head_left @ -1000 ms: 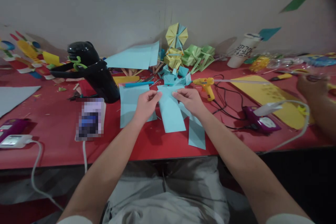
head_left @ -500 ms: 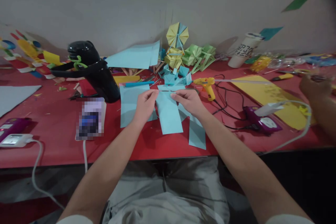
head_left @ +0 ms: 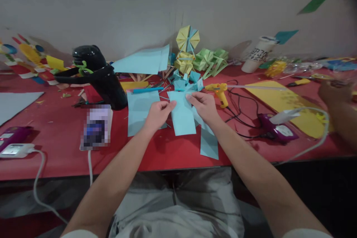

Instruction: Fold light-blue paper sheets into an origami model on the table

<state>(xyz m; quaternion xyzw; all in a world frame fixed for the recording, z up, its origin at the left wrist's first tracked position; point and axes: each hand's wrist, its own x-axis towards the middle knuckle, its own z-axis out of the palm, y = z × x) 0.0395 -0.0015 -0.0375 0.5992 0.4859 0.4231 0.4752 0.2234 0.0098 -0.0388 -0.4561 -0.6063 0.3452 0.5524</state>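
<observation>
Between my hands is a light blue strip of paper point(head_left: 183, 115), held slightly raised over the red table. My left hand point(head_left: 159, 114) pinches its left edge between thumb and fingers. At its upper right edge, my right hand point(head_left: 204, 105) pinches the same strip. A larger blue sheet point(head_left: 141, 111) lies flat to the left, partly behind my left hand. Another blue piece point(head_left: 209, 143) rests below my right wrist. Folded blue paper shapes point(head_left: 188, 79) sit just beyond the strip, and a blue pen-like stick point(head_left: 148, 90) lies across the sheet's top.
A yellow glue gun point(head_left: 220, 91) with a black cable lies right of my hands. At left stand a black tumbler point(head_left: 107, 81) and a phone point(head_left: 96, 126). A purple power socket point(head_left: 279, 128) lies right, beside yellow paper point(head_left: 301, 113). Another person's hand point(head_left: 336, 91) is far right.
The blue strip has turned more face-up, its lower end slightly higher. My left hand has moved down and right along the left edge; my right hand has shifted slightly right.
</observation>
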